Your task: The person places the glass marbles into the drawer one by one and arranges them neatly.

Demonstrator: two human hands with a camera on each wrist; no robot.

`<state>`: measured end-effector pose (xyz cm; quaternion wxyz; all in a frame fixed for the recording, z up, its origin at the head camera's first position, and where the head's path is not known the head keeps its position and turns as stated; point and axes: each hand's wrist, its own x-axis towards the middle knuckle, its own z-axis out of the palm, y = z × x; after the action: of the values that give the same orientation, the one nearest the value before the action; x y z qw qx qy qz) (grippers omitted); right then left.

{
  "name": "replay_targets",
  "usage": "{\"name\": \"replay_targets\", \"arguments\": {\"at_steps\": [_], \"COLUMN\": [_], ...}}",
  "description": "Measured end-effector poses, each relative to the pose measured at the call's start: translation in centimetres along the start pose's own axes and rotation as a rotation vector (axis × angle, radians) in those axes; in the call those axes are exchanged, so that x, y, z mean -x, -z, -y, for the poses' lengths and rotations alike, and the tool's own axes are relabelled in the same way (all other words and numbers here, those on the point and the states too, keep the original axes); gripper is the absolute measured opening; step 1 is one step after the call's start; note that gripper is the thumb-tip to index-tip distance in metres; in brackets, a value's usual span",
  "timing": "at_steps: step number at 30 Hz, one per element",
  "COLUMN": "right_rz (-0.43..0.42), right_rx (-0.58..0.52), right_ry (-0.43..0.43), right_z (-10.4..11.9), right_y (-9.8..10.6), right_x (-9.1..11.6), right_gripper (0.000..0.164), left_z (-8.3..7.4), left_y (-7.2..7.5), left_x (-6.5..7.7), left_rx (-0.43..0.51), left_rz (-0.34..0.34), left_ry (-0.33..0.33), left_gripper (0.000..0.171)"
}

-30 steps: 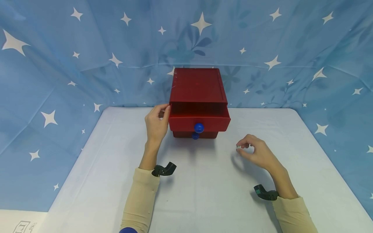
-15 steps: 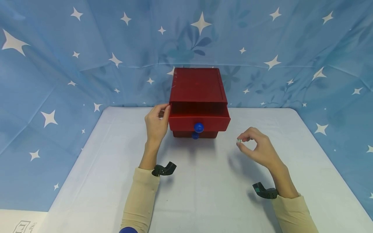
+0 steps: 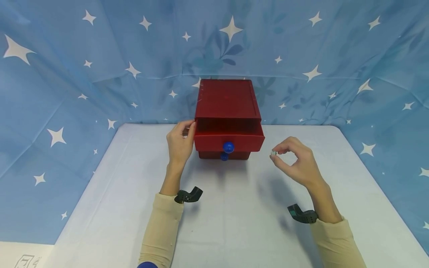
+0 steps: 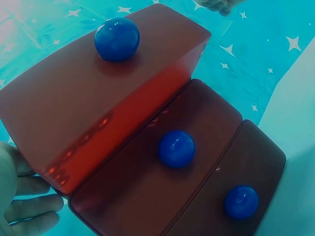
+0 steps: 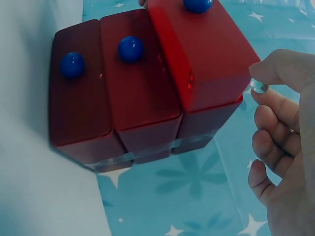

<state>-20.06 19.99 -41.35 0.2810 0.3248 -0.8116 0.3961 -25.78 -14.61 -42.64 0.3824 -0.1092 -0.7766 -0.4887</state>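
A red cabinet (image 3: 228, 98) with three drawers stands at the table's back, its top drawer (image 3: 214, 143) pulled out. My left hand (image 3: 180, 145) touches the cabinet's left side near that drawer; in the left wrist view its fingers (image 4: 37, 204) lie loosely bent against the edge. Right of the cabinet, my right hand (image 3: 299, 163) pinches a small clear glass marble (image 3: 273, 153) between thumb and forefinger above the table. The right wrist view shows the marble (image 5: 258, 86) at the fingertips, the other fingers curled loosely. The drawer's floor is partly hidden behind its front.
Blue knobs mark the drawers, such as the top knob (image 3: 228, 147); the two lower drawers are closed. White cloth covers the table (image 3: 221, 223). A blue star-patterned curtain (image 3: 161, 59) hangs close behind the cabinet. Each wrist wears a black camera (image 3: 189, 194).
My right hand has lifted and moved away from me, carrying the marble up toward the level of the open drawer. The left hand and the cabinet have stayed in place.
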Motion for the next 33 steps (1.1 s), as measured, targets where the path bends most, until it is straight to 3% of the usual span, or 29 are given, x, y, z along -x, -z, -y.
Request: {"name": "replay_targets", "arguments": {"at_steps": [13, 21, 28, 33], "right_rz": [-0.071, -0.103, -0.165, -0.156], "right_rx": [-0.037, -0.012, 0.007, 0.016], "right_ry": [0.072, 0.055, 0.025, 0.015], "right_z": [1.2, 1.9, 2.3, 2.5], "right_y": [-0.4, -0.9, -1.5, -1.8], "right_x": [-2.5, -3.6, -4.2, -4.8], "right_gripper": [0.021, 0.019, 0.028, 0.028], "left_z": [-0.1, -0.2, -0.2, -0.3], "left_y": [0.2, 0.2, 0.3, 0.3], "left_x": [0.0, -0.1, 0.0, -0.1], "left_rx": [-0.009, -0.012, -0.011, 0.0], "left_rz": [0.003, 0.004, 0.014, 0.01], "left_ry": [-0.018, -0.013, -0.011, -0.011], "left_gripper": [0.02, 0.019, 0.018, 0.018]}}
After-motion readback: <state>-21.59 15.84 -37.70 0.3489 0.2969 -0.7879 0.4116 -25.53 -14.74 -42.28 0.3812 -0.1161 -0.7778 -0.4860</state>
